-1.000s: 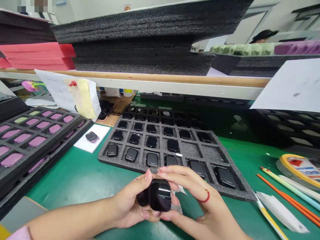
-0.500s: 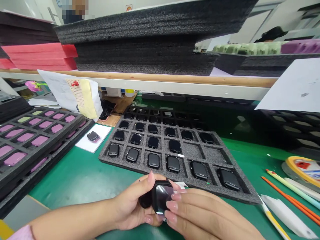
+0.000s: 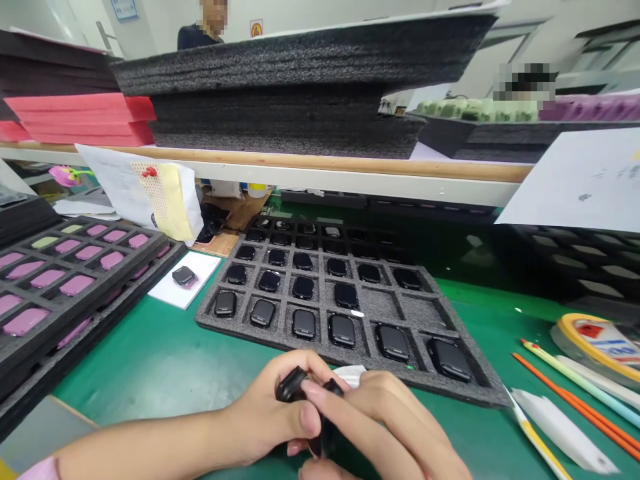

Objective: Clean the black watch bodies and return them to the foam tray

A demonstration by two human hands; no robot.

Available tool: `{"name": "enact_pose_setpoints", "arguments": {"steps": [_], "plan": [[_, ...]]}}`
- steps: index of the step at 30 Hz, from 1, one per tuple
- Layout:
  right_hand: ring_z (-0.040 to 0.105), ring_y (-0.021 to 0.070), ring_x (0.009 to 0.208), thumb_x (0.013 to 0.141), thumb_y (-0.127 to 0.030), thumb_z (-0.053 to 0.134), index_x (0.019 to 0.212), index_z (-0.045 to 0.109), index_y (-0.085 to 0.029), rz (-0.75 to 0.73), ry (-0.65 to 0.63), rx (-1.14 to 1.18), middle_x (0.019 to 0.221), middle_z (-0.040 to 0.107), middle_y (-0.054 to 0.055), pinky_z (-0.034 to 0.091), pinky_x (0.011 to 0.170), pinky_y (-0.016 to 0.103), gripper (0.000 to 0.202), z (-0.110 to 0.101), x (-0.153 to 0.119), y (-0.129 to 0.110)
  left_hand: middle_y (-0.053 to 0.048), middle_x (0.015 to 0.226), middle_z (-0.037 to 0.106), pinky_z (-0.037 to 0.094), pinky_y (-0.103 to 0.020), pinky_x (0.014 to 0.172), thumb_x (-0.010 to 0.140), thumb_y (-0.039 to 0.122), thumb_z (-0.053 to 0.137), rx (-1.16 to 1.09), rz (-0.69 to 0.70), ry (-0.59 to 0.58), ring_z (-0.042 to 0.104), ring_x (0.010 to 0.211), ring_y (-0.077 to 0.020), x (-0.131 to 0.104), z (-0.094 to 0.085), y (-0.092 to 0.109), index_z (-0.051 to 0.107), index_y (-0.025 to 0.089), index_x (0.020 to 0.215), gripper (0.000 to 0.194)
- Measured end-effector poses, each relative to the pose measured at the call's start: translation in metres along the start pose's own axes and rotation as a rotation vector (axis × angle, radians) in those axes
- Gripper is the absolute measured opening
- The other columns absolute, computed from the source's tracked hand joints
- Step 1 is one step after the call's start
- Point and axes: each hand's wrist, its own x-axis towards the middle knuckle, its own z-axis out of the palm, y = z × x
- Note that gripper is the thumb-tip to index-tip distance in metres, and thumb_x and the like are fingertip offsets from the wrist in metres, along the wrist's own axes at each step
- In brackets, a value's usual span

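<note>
While both hands meet low in view, the work looks like close two-handed handling of small black parts. The left hand (image 3: 265, 415) holds a black piece (image 3: 291, 385) in its curled fingers, nearly closed, thumb bent over on the near side. A dark, thin-looking piece (image 3: 329, 419) stands on edge between the two hands, mostly covered. The right hand (image 3: 395, 427) has its fingers (image 3: 350, 417) bent and close together, index reaching across to the black piece, thumb low beneath. Cannot tell if the right has a firm pinch or only touches. Whether the two pieces are joined: hidden.

Judgement: the left looks like the steadying hand, the right the working one. The hold calls for light, even pressure and clean contact on the smooth faces.

Pose: left forearm comes in low from the left, almost level; right hand comes from the lower right, back of hand up, knuckles raised.

Just beyond the fingers, a white wrapper (image 3: 351, 375). Past that, a foam tray (image 3: 320, 350) of dark watches on the green counter (image 3: 165, 373). Farther out, left of the fingers, one watch (image 3: 184, 275) on a white pad (image 3: 167, 293). Well right of them, orange sticks (image 3: 575, 399) and a tape roll (image 3: 565, 333).
</note>
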Motion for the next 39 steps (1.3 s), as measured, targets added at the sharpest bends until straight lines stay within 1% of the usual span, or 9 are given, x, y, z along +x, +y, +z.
{"name": "enact_pose_setpoints", "arguments": {"steps": [6,18,21,25,29,32,35,37,39], "plan": [[0.064,0.0157,0.076,0.082,-0.011,0.071,0.128,0.052,-0.020,0.220,-0.032,0.264,0.093,0.070,0.004,0.056,0.069,0.027,0.051,0.000,0.007,0.002,0.001,0.069,0.061,0.018,-0.012,0.033,0.073,0.067,0.075,-0.103,-0.094,0.171,0.034,0.038,0.0004,0.003,0.005,0.001,0.053,0.017,0.081,0.056],[0.066,0.0182,0.092,0.080,-0.013,0.072,0.130,0.053,-0.023,0.210,-0.127,0.235,0.106,0.070,0.004,0.055,0.083,0.032,0.054,-0.009,0.011,0.015,-0.004,0.076,0.067,0.014,-0.015,0.036,0.068,0.065,0.080,-0.205,-0.247,0.247,0.038,0.038,-0.0004,0.005,0.007,0.005,0.062,0.014,0.092,0.060],[0.067,0.0224,0.093,0.080,-0.025,0.071,0.117,0.062,-0.024,0.317,-0.096,0.003,0.101,0.072,0.004,0.056,0.083,0.038,0.039,-0.017,0.013,0.045,0.000,0.070,0.065,0.020,-0.015,0.039,0.072,0.056,0.081,-0.170,-0.209,0.312,0.042,0.041,-0.0022,0.007,0.009,0.005,0.058,0.016,0.084,0.048],[0.065,0.0338,0.110,0.086,-0.038,0.064,0.117,0.065,-0.020,0.514,0.004,-0.226,0.116,0.071,0.014,0.050,0.097,0.056,0.036,-0.029,0.002,0.108,-0.004,0.074,0.069,0.031,-0.018,0.042,0.078,0.070,0.066,-0.096,-0.231,0.296,0.048,0.042,-0.0060,0.007,0.011,0.007,0.053,0.017,0.070,0.055],[0.068,0.0374,0.111,0.084,-0.034,0.062,0.108,0.072,-0.021,0.588,-0.084,-0.201,0.115,0.075,0.014,0.052,0.097,0.060,0.030,-0.035,-0.012,0.143,-0.001,0.041,0.050,0.013,-0.022,0.035,0.079,0.084,0.042,0.057,-0.331,0.233,0.027,0.029,-0.0044,0.006,0.011,0.008,0.053,0.016,0.052,0.074],[0.065,0.0346,0.119,0.090,-0.031,0.054,0.111,0.072,-0.021,0.598,-0.077,-0.161,0.121,0.073,0.014,0.050,0.103,0.058,0.029,-0.033,-0.009,0.130,-0.005,0.047,0.056,0.010,-0.023,0.037,0.083,0.081,0.038,0.114,-0.351,0.245,0.027,0.032,-0.0041,0.007,0.010,0.008,0.059,0.013,0.054,0.077],[0.067,0.0251,0.113,0.097,-0.035,0.052,0.109,0.068,-0.025,0.563,-0.041,-0.083,0.116,0.073,0.009,0.053,0.102,0.046,0.022,-0.030,0.006,0.088,-0.006,0.067,0.064,0.016,-0.022,0.043,0.085,0.070,0.051,0.021,-0.294,0.237,0.034,0.039,-0.0037,0.008,0.009,0.007,0.070,0.010,0.077,0.064],[0.069,0.0207,0.109,0.091,-0.037,0.066,0.101,0.065,-0.026,0.463,-0.110,0.116,0.113,0.072,0.005,0.057,0.095,0.034,0.015,-0.026,0.014,0.056,-0.004,0.074,0.065,0.019,-0.021,0.046,0.084,0.065,0.060,-0.099,-0.273,0.244,0.037,0.043,-0.0041,0.008,0.008,0.007,0.071,0.013,0.090,0.053],[0.067,0.0206,0.112,0.076,-0.035,0.084,0.101,0.063,-0.026,0.355,-0.207,0.265,0.119,0.069,0.005,0.056,0.095,0.030,0.035,-0.021,0.018,0.029,-0.002,0.070,0.062,0.020,-0.020,0.046,0.080,0.066,0.064,-0.178,-0.273,0.242,0.038,0.044,-0.0044,0.008,0.007,0.006,0.070,0.013,0.086,0.054]]}}
